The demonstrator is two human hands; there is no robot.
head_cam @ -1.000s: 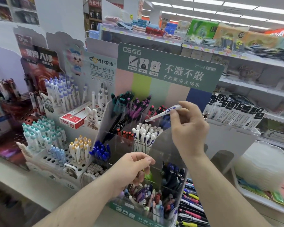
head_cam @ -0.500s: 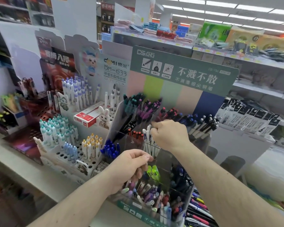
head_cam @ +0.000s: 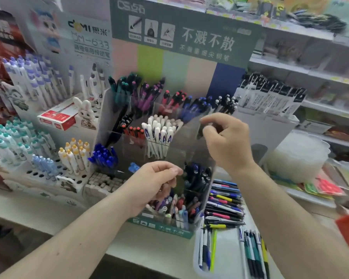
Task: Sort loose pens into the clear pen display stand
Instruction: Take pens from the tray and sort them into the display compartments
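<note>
The clear pen display stand [head_cam: 191, 135] rises in tiers at the centre, its compartments filled by colour. White pens with blue marks [head_cam: 159, 133] stand in a middle compartment. My right hand [head_cam: 224, 141] hovers just right of them, fingers loosely bent, thumb and forefinger apart, holding nothing. Lower down, my left hand [head_cam: 155, 182] curls over the front compartment of mixed pens [head_cam: 179, 208]; its fingers hide whether they grip any. Loose pens [head_cam: 224, 204] lie piled to the right of the stand's base.
A white tray [head_cam: 226, 252] with a few pens sits at the counter's front edge. A white perforated rack [head_cam: 38, 174] of pens, a red box [head_cam: 56, 117] and a rabbit figure [head_cam: 85, 111] stand on the left. Stacked clear plastic [head_cam: 298, 156] is on the right.
My right hand held a white pen, lowered it among the white pens, and now has drawn back to the right without it. The left hand stayed at the front compartment.
</note>
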